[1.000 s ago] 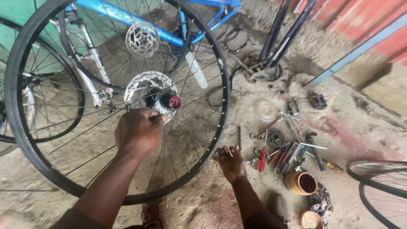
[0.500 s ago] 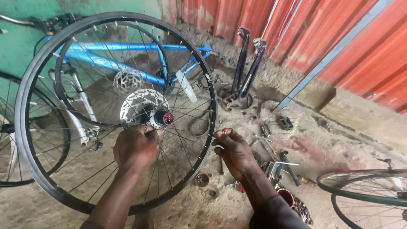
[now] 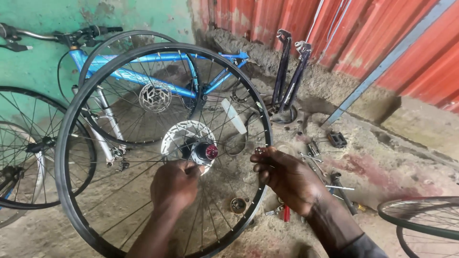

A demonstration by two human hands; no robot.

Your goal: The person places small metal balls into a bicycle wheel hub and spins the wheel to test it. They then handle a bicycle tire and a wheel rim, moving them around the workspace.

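A spoked bicycle wheel [image 3: 71,143] with a black rim stands upright in front of me. Its hub [image 3: 206,152] has a red end cap and a silver brake disc [image 3: 178,134] behind it. My left hand [image 3: 176,185] grips the hub from below, fingers closed around the axle. My right hand [image 3: 287,177] is raised beside the rim's right side, pinching small metal parts [image 3: 260,151] between its fingertips.
A blue bicycle [image 3: 138,76] leans on the green wall behind the wheel. A black fork [image 3: 289,71] stands upside down by the red corrugated wall. Loose tools [image 3: 318,157] and a small round part [image 3: 237,205] lie on the dirt floor. Another wheel [image 3: 420,224] lies at right.
My right hand has risen from the tools on the floor up to the rim, carrying small metal parts. The view has tilted upward. My left hand stays on the hub.
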